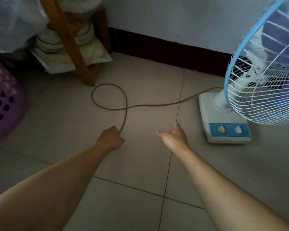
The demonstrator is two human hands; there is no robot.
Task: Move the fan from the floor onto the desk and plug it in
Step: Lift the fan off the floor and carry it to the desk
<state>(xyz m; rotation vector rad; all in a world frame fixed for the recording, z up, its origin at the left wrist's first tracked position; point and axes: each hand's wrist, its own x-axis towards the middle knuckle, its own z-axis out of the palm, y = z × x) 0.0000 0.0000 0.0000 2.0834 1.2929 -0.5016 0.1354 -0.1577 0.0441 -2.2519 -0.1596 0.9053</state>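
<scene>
A white fan point(223, 117) with a blue-rimmed wire cage and a blue control panel with two knobs stands on the tiled floor at the right. Its dark cord point(125, 104) runs left from the base, makes a loop near a wooden leg, and ends in my left hand point(111, 139), whose curled fingers grip it; the plug is hidden in the fist. My right hand point(173, 136) hovers with fingers relaxed and spread, left of the fan base, touching nothing.
A wooden furniture leg point(73, 52) rises at the upper left with bagged bundles point(57, 52) behind it. A purple perforated basket point(2, 100) stands at the left edge. A dark skirting board point(165, 50) runs along the wall.
</scene>
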